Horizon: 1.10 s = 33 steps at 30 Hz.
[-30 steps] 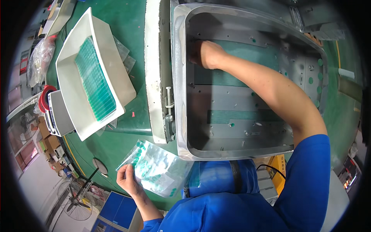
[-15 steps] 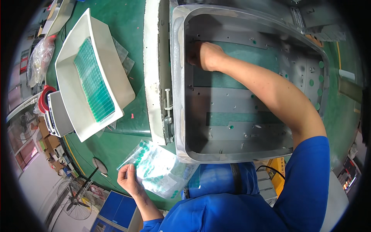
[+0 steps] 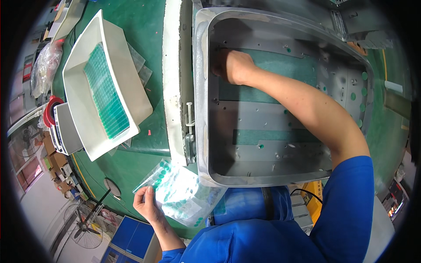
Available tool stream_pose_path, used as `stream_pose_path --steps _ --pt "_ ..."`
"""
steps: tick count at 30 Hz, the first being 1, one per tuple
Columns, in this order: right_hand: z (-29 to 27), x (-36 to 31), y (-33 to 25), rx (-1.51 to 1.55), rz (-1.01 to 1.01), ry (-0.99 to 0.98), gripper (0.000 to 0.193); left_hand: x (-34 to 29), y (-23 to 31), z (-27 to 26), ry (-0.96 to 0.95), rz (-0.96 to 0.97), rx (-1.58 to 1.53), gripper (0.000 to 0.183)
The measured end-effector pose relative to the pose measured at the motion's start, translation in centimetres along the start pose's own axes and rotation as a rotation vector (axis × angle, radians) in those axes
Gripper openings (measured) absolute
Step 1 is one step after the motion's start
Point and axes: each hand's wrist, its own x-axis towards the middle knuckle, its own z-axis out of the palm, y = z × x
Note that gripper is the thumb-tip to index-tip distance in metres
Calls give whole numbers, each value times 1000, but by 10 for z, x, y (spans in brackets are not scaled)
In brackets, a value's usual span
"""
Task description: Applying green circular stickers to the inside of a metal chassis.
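Note:
My left hand (image 3: 147, 202) pinches the edge of a clear plastic sheet (image 3: 182, 193) dotted with round green stickers, low in front of my body. My right hand (image 3: 234, 65) reaches deep into a large grey metal box (image 3: 202, 109), close to its left inner wall. Its fingers are bent and partly in shadow, and what they hold, if anything, is hidden. Green film strips (image 3: 276, 137) lie along the box's inside between grey plates. Several small round green stickers (image 3: 364, 91) sit on the box's right inner wall, and others show on the plates.
A white plastic bin (image 3: 131, 87) holding green gridded sheets (image 3: 105, 92) stands at the left. Between it and the box runs a chipped white beam (image 3: 173, 83) with a bolt. Red tape rolls (image 3: 53, 105) lie left of the bin. A standing fan (image 3: 85, 223) is at the lower left.
My right hand has shifted very slightly rightward and down within the box. The left hand and the sticker sheet stay nearly where they were.

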Motion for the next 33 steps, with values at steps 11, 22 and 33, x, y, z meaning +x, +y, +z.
stream_pose_path --steps 11,22,33 --pt "2 0 2 9 -26 14 14 -1 0 2 -12 -26 -38 11" --pt "-1 -12 -4 63 43 79 15 0 2 5 -2 -44 -36 11" --pt "2 -10 24 194 -130 133 26 1 5 6 31 -37 -19 11"
